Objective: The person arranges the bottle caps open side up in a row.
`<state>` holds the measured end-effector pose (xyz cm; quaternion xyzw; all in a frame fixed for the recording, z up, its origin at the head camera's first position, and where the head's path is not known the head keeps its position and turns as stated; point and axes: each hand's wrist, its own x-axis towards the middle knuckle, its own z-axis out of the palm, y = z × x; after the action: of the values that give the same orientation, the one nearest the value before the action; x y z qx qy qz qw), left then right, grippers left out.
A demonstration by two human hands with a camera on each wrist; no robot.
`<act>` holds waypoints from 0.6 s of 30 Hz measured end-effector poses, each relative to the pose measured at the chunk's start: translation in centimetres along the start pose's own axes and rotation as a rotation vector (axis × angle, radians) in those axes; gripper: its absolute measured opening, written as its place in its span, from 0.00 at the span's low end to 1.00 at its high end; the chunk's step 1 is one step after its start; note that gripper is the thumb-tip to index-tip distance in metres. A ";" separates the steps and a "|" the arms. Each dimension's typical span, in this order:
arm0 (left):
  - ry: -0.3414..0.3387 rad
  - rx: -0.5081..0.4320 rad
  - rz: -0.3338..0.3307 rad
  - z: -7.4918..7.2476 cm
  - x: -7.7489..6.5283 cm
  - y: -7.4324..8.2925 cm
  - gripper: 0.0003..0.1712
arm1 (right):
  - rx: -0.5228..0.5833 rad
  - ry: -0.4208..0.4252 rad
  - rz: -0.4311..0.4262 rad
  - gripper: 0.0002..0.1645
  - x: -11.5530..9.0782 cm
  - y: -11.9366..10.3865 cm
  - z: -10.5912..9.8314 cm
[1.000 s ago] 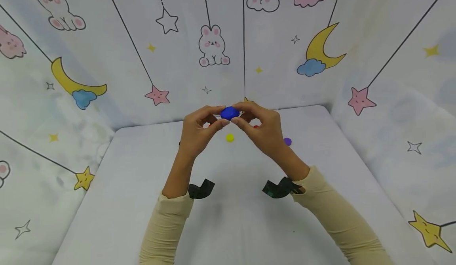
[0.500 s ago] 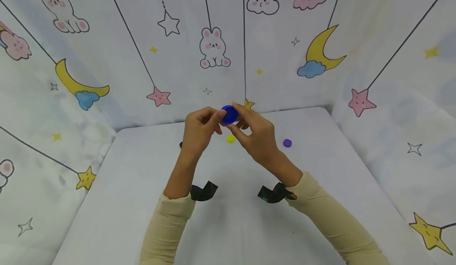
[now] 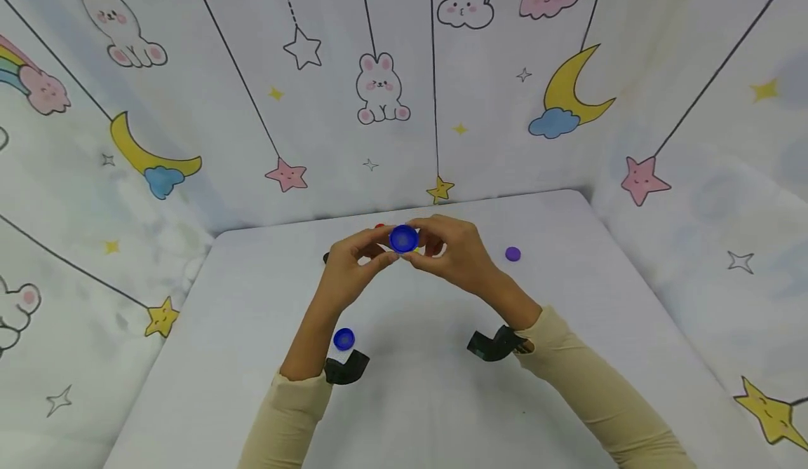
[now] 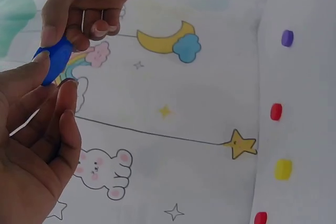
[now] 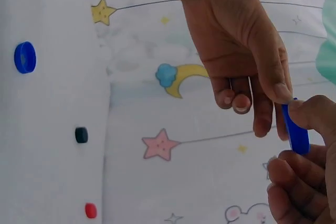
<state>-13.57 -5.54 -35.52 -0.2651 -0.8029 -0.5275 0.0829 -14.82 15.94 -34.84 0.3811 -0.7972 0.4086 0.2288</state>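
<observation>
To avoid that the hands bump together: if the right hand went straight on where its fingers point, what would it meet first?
Past the round, blue, plastic-looking cap it pinches, the right hand would probably meet the left hand first; exact depth is unclear.

We record solid blue for the raised cap [image 3: 403, 239] and the tabletop cap [image 3: 344, 339], plus a purple disc [image 3: 513, 254], yellow disc [image 4: 283, 169], red discs [image 4: 276, 112] and near-black disc [image 5: 81, 135]. We note plain beige sleeves [image 3: 587, 378], black straps [image 3: 492, 346], and a white backdrop [image 3: 240, 6] printed with pink stars [image 3: 644, 180] and yellow moons [image 3: 558, 87].
</observation>
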 end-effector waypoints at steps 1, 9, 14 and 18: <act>0.004 0.036 0.021 0.0 -0.3 -0.4 0.24 | 0.015 -0.034 0.006 0.24 -0.1 0.2 0.2; -0.025 0.306 0.077 -0.3 -3.5 -3.3 0.25 | 0.087 -0.265 0.058 0.23 -1.4 1.5 3.4; -0.051 0.371 0.000 -0.2 -5.8 -5.7 0.24 | 0.023 -0.398 0.123 0.24 -2.6 1.9 6.4; -0.045 0.415 -0.060 0.2 -7.6 -7.7 0.24 | -0.057 -0.496 0.166 0.25 -3.6 2.1 8.5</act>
<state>-11.11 -10.26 -44.96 -0.2300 -0.9035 -0.3468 0.1023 -14.78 11.20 -43.07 0.3963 -0.8686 0.2976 0.0029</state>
